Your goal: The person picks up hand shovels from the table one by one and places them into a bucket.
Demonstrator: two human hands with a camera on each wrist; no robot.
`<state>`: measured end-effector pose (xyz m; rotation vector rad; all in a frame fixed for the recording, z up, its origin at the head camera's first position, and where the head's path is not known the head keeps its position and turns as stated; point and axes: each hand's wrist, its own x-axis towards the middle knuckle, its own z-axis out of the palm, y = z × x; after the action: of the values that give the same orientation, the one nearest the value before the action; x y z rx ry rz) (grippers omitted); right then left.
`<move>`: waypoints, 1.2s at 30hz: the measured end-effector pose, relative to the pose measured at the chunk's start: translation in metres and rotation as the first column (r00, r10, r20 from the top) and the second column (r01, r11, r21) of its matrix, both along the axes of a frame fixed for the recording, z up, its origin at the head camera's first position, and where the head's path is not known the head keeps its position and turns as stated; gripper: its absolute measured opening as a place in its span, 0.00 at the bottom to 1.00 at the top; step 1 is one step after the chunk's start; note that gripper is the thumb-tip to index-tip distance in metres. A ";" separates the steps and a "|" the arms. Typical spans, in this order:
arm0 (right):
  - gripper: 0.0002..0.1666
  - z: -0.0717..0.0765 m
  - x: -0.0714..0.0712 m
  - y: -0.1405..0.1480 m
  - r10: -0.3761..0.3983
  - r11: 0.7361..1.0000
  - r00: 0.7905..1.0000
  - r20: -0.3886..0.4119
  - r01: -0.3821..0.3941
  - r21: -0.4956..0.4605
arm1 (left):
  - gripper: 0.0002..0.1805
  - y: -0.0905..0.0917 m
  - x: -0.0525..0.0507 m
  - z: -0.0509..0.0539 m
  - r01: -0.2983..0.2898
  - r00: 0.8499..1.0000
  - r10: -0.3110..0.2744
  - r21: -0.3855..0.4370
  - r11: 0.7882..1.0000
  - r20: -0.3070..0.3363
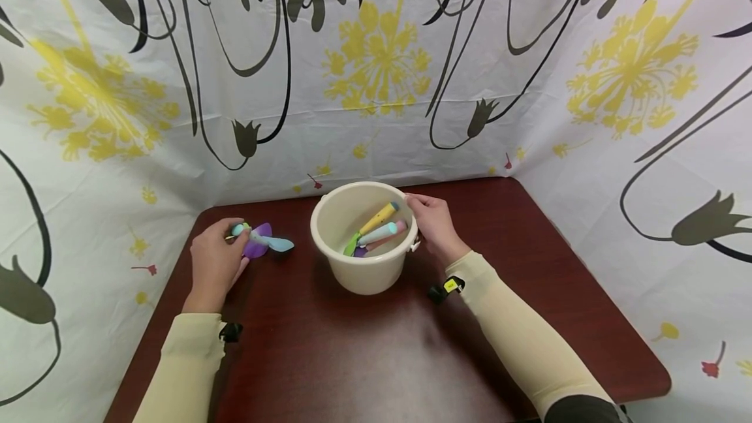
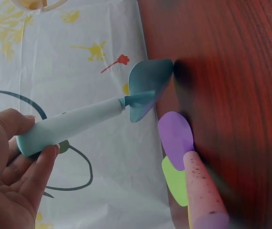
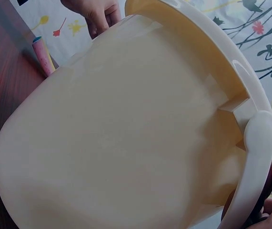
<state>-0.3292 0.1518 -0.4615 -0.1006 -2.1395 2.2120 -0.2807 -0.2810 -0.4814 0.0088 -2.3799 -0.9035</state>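
My left hand (image 1: 216,260) pinches the handle end of a small toy trowel (image 2: 71,126) with a pale teal handle and a blue-grey blade. In the left wrist view the trowel slants over the table's left side. Beyond its blade lie a pink-handled tool with a purple blade (image 2: 175,138) and, partly covered by it, another tool with a lime green blade (image 2: 175,183). My right hand (image 1: 435,227) grips the right rim of a cream bucket (image 1: 367,276), near the handle joint. Inside the bucket are a yellow-handled tool (image 1: 378,217), a pale blue handle (image 1: 378,234) and a pink handle.
The bucket stands upright on a dark red-brown table (image 1: 352,358), toward its far edge. A white cloth (image 1: 376,142) with printed flowers hangs behind the table and along both sides.
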 end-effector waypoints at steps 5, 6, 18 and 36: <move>0.22 0.000 -0.001 0.000 0.001 1.000 1.000 0.002 -0.001 -0.001 | 0.14 -0.001 0.000 0.003 0.004 1.000 -0.004 -0.004 1.000 -0.017; 0.22 0.000 -0.001 0.000 0.000 1.000 1.000 0.001 0.000 -0.002 | 0.14 -0.002 0.000 0.003 0.005 1.000 -0.005 -0.005 1.000 -0.024; 0.23 0.000 0.000 0.001 0.006 1.000 1.000 0.005 -0.006 0.007 | 0.15 -0.001 0.004 0.014 0.013 0.993 -0.020 -0.057 0.998 -0.115; 0.22 -0.002 -0.001 0.001 0.009 1.000 1.000 -0.003 -0.009 -0.009 | 0.15 0.008 0.011 0.036 0.027 0.985 -0.041 -0.087 0.996 -0.168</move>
<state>-0.3305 0.1526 -0.4630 -0.0877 -2.1323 2.2257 -0.2699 -0.2734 -0.4451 -0.1372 -2.2634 -0.7860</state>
